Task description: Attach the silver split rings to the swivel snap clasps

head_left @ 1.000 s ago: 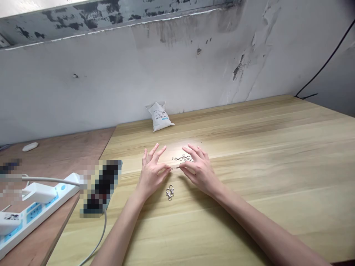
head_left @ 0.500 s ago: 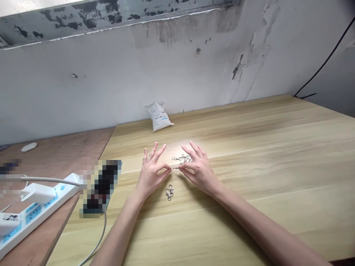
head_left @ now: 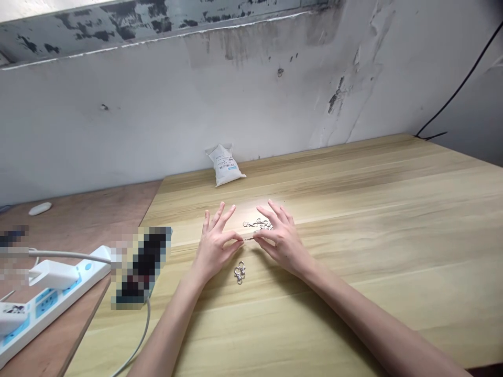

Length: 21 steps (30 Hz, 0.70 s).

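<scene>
My left hand (head_left: 214, 243) and my right hand (head_left: 281, 238) meet over the light wooden table (head_left: 353, 220). Thumb and forefinger of each hand pinch a small silver metal clasp (head_left: 248, 239) between them, while the other fingers fan out. Just behind the hands lies a little heap of silver clasps (head_left: 257, 224). Two joined clasps (head_left: 240, 273) lie on the table in front of my left hand, near the wrist.
A small white packet (head_left: 225, 165) leans against the stained wall at the back. On the left, a brown table holds a white and blue power strip (head_left: 43, 301), a blurred dark object (head_left: 141, 267) and a white cable (head_left: 135, 345). A black cable (head_left: 456, 97) runs down the wall at right.
Almost nothing has moved. Both hands stay pinched on the small clasp, with only slight shifts of the fingers.
</scene>
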Each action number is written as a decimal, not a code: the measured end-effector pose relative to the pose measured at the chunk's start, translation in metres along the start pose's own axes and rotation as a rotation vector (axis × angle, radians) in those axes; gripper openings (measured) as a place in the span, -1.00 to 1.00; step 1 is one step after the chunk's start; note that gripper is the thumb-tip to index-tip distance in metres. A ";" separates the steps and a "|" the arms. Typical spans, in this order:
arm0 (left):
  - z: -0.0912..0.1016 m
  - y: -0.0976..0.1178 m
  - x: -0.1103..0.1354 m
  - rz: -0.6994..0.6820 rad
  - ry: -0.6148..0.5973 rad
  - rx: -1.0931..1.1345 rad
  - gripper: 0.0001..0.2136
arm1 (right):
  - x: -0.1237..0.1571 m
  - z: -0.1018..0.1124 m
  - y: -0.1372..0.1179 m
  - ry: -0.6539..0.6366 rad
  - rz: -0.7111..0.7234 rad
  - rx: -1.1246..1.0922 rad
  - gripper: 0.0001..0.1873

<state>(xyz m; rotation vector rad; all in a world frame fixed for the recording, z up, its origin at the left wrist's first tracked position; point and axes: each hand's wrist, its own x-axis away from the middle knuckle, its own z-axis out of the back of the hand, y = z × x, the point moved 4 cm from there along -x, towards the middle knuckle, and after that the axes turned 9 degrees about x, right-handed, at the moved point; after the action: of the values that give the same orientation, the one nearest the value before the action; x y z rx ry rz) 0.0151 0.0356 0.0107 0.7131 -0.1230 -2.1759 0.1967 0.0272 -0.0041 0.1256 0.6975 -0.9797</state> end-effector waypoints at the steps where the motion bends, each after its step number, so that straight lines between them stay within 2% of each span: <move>1: 0.000 0.000 0.000 -0.001 -0.001 -0.003 -0.86 | 0.000 0.000 0.000 0.000 0.000 0.001 -0.84; 8: -0.003 -0.001 0.002 -0.015 -0.006 -0.022 -0.87 | 0.000 0.000 0.001 -0.003 -0.003 0.008 -0.84; 21: -0.006 -0.005 0.003 0.053 -0.041 0.081 -0.85 | -0.001 0.005 -0.001 0.060 0.010 0.001 -0.84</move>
<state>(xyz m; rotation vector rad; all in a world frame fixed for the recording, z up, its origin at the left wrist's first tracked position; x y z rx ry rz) 0.0135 0.0376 0.0032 0.7026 -0.2497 -2.1454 0.1974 0.0255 0.0005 0.1601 0.7504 -0.9696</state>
